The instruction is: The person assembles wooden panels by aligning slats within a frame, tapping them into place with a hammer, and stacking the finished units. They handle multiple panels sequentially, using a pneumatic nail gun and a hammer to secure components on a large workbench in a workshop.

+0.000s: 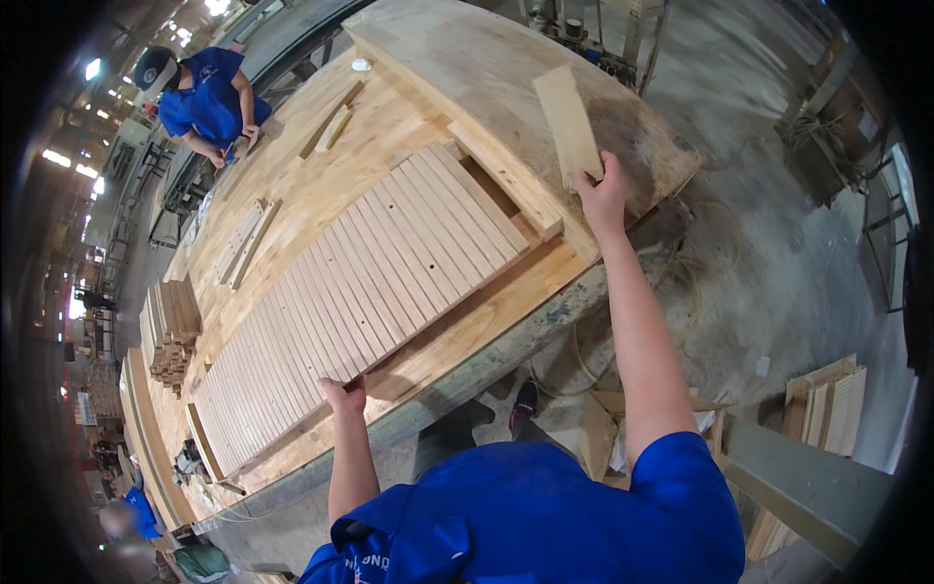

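Observation:
Side by side on the workbench lies a long row of pale wooden slats [360, 282], grooves between them and a few small dark holes in the surface. My left hand [343, 397] is at the near long edge of this row, closed on the slat ends; some of its fingers are hidden. Stretched out to the far right, my right hand [603, 195] grips the lower end of a flat wooden board [565, 122]. The board tilts up above a raised wooden panel.
A raised panel [506, 58] and wooden rail [496, 180] border the slats' right end. Loose strips [248, 241] and a stack of wood pieces [167, 326] lie on the left. A co-worker [209, 102] handles something small across the bench. A cardboard box [600, 433] stands below.

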The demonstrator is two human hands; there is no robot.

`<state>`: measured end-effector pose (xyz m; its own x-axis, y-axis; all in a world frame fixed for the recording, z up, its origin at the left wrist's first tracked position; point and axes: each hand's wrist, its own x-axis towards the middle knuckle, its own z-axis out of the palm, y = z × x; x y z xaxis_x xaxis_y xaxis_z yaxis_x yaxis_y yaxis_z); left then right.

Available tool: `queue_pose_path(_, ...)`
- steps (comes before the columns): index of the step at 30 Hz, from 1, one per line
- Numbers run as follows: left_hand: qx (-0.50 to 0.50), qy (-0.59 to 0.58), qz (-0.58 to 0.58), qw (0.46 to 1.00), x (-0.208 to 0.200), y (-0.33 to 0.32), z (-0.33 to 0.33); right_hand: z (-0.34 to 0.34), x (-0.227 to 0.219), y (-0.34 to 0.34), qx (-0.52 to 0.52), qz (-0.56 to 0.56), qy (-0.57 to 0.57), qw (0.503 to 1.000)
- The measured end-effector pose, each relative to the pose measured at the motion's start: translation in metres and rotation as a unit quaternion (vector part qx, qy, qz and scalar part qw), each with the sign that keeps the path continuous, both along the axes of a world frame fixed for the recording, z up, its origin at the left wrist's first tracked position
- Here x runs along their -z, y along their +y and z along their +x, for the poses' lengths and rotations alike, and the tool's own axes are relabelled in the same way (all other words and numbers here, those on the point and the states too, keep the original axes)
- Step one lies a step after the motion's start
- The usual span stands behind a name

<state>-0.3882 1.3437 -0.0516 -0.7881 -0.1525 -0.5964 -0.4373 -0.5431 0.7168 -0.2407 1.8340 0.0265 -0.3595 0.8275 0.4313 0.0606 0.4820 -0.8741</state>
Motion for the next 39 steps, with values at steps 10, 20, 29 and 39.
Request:
queue_pose_path(10,0.042,-0.020,0.018,0.999,0.001,-0.007,-0.002,-0.119,0.005,-0.026,-0.076,0.105,-0.151,0.980)
queue_pose_path(20,-0.002,-0.021,0.052,0.998,0.015,-0.024,0.008,-0.170,0.019,-0.056,-0.135,0.194,-0.508,0.828)
queue_pose_path(29,0.006,-0.022,0.039,0.999,0.008,-0.015,0.007,-0.164,-0.022,-0.035,-0.138,0.215,-0.567,0.783)
queue_pose_path(39,0.012,-0.056,0.035,0.998,0.010,0.015,0.016,-0.045,0.015,0.048,0.040,0.331,-0.300,0.894)
